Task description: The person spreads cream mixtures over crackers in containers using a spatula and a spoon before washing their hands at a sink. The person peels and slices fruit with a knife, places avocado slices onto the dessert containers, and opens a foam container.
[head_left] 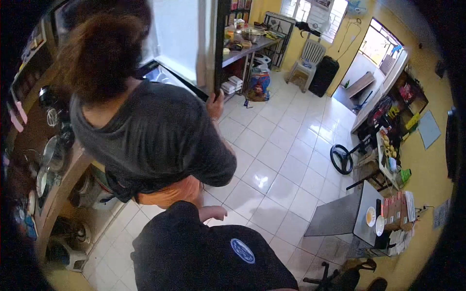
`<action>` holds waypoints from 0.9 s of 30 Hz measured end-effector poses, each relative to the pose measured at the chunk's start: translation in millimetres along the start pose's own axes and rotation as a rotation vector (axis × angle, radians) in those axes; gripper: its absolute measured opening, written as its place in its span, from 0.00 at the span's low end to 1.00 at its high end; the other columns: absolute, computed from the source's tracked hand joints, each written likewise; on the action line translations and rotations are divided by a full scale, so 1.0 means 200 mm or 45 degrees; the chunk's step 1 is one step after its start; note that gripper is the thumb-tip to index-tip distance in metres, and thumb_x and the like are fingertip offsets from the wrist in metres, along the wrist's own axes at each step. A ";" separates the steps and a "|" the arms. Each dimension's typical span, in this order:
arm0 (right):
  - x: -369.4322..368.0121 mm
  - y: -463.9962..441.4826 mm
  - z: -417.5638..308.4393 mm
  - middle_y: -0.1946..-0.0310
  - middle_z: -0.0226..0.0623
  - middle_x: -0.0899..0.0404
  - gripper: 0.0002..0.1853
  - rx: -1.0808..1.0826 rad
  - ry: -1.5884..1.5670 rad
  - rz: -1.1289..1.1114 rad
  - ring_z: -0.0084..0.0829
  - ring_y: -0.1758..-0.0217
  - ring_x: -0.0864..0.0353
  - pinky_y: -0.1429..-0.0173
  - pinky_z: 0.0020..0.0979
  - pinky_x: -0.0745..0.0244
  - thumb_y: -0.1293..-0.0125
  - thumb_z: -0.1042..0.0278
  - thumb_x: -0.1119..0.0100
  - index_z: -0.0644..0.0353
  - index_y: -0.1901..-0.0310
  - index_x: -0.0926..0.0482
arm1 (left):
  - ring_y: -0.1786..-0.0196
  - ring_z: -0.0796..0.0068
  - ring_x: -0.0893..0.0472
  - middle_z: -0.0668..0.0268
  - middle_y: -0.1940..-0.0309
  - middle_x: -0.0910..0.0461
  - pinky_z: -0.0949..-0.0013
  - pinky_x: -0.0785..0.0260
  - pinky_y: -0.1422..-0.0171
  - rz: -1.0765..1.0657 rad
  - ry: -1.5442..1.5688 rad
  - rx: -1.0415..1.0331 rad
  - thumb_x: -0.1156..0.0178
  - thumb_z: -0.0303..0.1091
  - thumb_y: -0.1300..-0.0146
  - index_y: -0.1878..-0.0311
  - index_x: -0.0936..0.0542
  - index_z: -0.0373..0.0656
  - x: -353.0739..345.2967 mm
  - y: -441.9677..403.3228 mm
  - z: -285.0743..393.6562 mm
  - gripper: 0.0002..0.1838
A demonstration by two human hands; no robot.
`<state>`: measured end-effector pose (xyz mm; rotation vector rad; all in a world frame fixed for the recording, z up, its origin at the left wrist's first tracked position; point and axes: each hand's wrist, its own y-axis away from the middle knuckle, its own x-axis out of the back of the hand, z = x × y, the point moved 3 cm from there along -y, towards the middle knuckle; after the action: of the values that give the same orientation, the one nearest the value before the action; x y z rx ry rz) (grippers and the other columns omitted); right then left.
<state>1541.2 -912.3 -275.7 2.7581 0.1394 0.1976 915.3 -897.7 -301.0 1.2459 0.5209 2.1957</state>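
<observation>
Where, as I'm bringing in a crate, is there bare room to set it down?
The widest bare patch is floor, bordered by the other person, the chair and the wheel. A smaller one is the desk end past the bowls, toward the wheel. It's crowded on the left counter, the back bench and around the boxes.

One co-worker point(155, 131) is standing in view, one left hand point(213, 213) is showing for the camera wearer, and one oval badge point(242, 250) is marking one black shirt point(194, 257). One white plastic chair point(310, 54), one tall black case point(324, 77), one printed sack point(258, 87), one black steering wheel point(343, 156) and one open doorway point(361, 77) are appearing across the room. Two round dishes point(371, 217) are resting on one grey desk point(369, 192), one bluish sheet point(429, 128) is hanging nearby, and the white boxes point(232, 86) are sitting too small and blurred for an exact count.
</observation>
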 end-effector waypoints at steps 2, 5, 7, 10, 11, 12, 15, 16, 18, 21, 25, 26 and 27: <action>0.03 -0.20 -0.05 0.65 0.33 0.24 0.16 -0.040 0.069 0.037 0.27 0.70 0.25 0.69 0.28 0.30 0.37 0.61 0.40 0.62 0.52 0.23 | 0.52 0.57 0.19 0.55 0.56 0.18 0.58 0.27 0.48 0.235 0.199 0.044 0.40 0.35 0.51 0.47 0.20 0.45 0.14 -0.16 0.06 0.24; 0.05 -0.60 -0.18 0.66 0.36 0.23 0.14 -0.079 0.193 0.051 0.28 0.71 0.25 0.70 0.29 0.30 0.38 0.63 0.40 0.63 0.54 0.24 | 0.50 0.57 0.20 0.56 0.54 0.18 0.59 0.28 0.46 0.099 0.164 0.031 0.41 0.36 0.50 0.46 0.20 0.45 0.21 -0.34 0.07 0.24; 0.04 -0.89 -0.25 0.66 0.37 0.23 0.13 -0.102 0.278 0.030 0.29 0.72 0.24 0.72 0.30 0.29 0.38 0.65 0.40 0.64 0.56 0.24 | 0.50 0.57 0.20 0.56 0.53 0.18 0.58 0.28 0.45 0.007 0.174 0.072 0.41 0.38 0.49 0.46 0.21 0.45 0.23 -0.36 0.03 0.24; 0.03 -1.29 -0.45 0.67 0.40 0.22 0.12 -0.131 0.419 -0.014 0.31 0.73 0.24 0.73 0.31 0.29 0.39 0.67 0.40 0.65 0.57 0.24 | 0.51 0.57 0.20 0.57 0.54 0.18 0.58 0.29 0.45 -0.012 0.089 0.158 0.41 0.39 0.48 0.47 0.20 0.45 0.10 -0.49 -0.14 0.23; 0.06 -1.44 -0.50 0.68 0.40 0.22 0.12 -0.134 0.474 -0.029 0.31 0.73 0.23 0.74 0.31 0.28 0.39 0.68 0.40 0.66 0.58 0.24 | 0.52 0.58 0.20 0.57 0.55 0.18 0.58 0.29 0.46 -0.007 0.090 0.177 0.40 0.40 0.48 0.48 0.20 0.45 0.10 -0.50 -0.15 0.22; 0.11 -1.59 -0.55 0.68 0.41 0.22 0.11 -0.135 0.534 -0.044 0.32 0.73 0.23 0.74 0.32 0.28 0.40 0.69 0.40 0.66 0.59 0.24 | 0.53 0.59 0.20 0.57 0.57 0.18 0.59 0.28 0.47 0.000 0.094 0.196 0.40 0.40 0.47 0.49 0.19 0.44 0.11 -0.51 -0.15 0.21; 0.22 -1.99 -0.64 0.69 0.43 0.22 0.10 -0.155 0.692 -0.109 0.33 0.74 0.22 0.76 0.33 0.28 0.40 0.71 0.39 0.67 0.61 0.25 | 0.57 0.62 0.20 0.58 0.60 0.17 0.61 0.28 0.50 -0.005 0.097 0.277 0.38 0.42 0.46 0.52 0.19 0.42 0.17 -0.56 -0.15 0.20; 0.24 -2.14 -0.70 0.70 0.44 0.21 0.09 -0.148 0.748 -0.124 0.33 0.75 0.22 0.77 0.33 0.27 0.41 0.72 0.39 0.68 0.61 0.25 | 0.58 0.63 0.20 0.59 0.61 0.17 0.61 0.28 0.51 0.003 0.096 0.297 0.37 0.43 0.45 0.53 0.18 0.42 0.20 -0.59 -0.14 0.20; 0.24 -2.49 -0.83 0.70 0.46 0.21 0.09 -0.109 0.850 -0.151 0.34 0.76 0.22 0.78 0.34 0.27 0.41 0.73 0.39 0.69 0.62 0.25 | 0.60 0.65 0.20 0.59 0.64 0.17 0.62 0.28 0.53 0.041 0.084 0.338 0.36 0.44 0.44 0.55 0.18 0.40 0.28 -0.64 -0.11 0.19; 0.10 -3.24 -1.17 0.75 0.38 0.23 0.06 -0.031 0.602 -0.259 0.26 0.79 0.26 0.80 0.28 0.32 0.40 0.77 0.42 0.71 0.63 0.25 | 0.47 0.56 0.21 0.53 0.52 0.19 0.58 0.30 0.43 0.315 0.589 0.690 0.36 0.42 0.51 0.48 0.19 0.42 0.56 -0.78 0.07 0.25; -0.50 -3.84 -1.76 0.68 0.38 0.21 0.09 0.137 0.463 -0.263 0.25 0.72 0.24 0.72 0.23 0.28 0.37 0.76 0.45 0.70 0.56 0.26 | 0.49 0.55 0.20 0.54 0.52 0.19 0.58 0.29 0.44 0.264 0.877 0.631 0.36 0.40 0.52 0.48 0.19 0.44 0.82 -1.04 0.11 0.25; -0.68 -3.93 -1.87 0.68 0.37 0.21 0.11 0.176 0.441 -0.333 0.25 0.71 0.23 0.70 0.23 0.27 0.36 0.75 0.46 0.70 0.54 0.26 | 0.50 0.54 0.20 0.54 0.53 0.18 0.57 0.28 0.46 0.263 0.758 0.641 0.36 0.40 0.51 0.48 0.18 0.44 0.86 -1.09 0.05 0.24; -0.83 -4.01 -1.94 0.67 0.37 0.22 0.12 0.210 0.420 -0.400 0.26 0.70 0.23 0.69 0.24 0.26 0.36 0.74 0.47 0.71 0.53 0.27 | 0.51 0.54 0.19 0.54 0.54 0.18 0.57 0.28 0.48 0.256 0.640 0.650 0.37 0.39 0.50 0.49 0.18 0.44 0.89 -1.14 -0.03 0.23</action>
<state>1261.3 -51.5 -234.5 2.7926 0.6979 0.5761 899.9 -610.5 -318.9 0.9961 1.2677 2.6605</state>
